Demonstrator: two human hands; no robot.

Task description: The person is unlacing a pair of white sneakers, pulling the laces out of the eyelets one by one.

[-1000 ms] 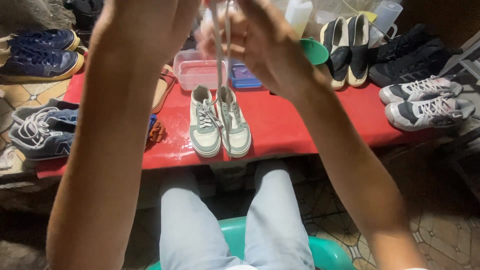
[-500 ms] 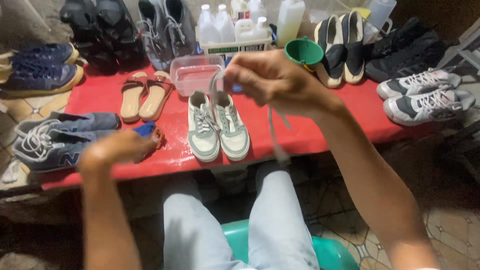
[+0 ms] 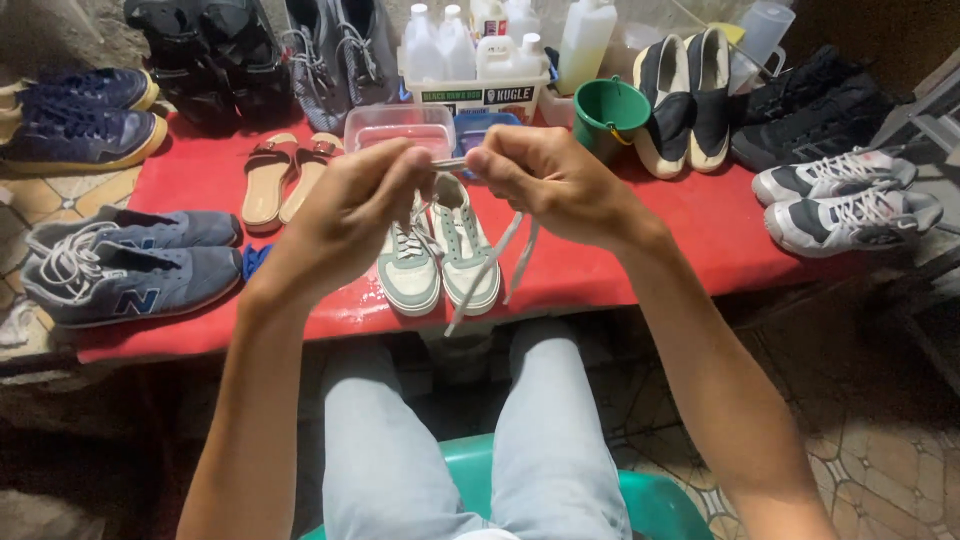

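Both hands meet above the red counter (image 3: 700, 230), each pinching a short stretch of white shoelace (image 3: 487, 268) held level between left hand (image 3: 350, 215) and right hand (image 3: 550, 180); its loose ends hang toward the pale green sneakers (image 3: 440, 250) directly below.

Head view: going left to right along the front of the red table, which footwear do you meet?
Grey-blue sneakers → tan sandals → pale green and white sneakers, just beyond the left hand and right hand holding a white shoelace → grey and white sneakers.
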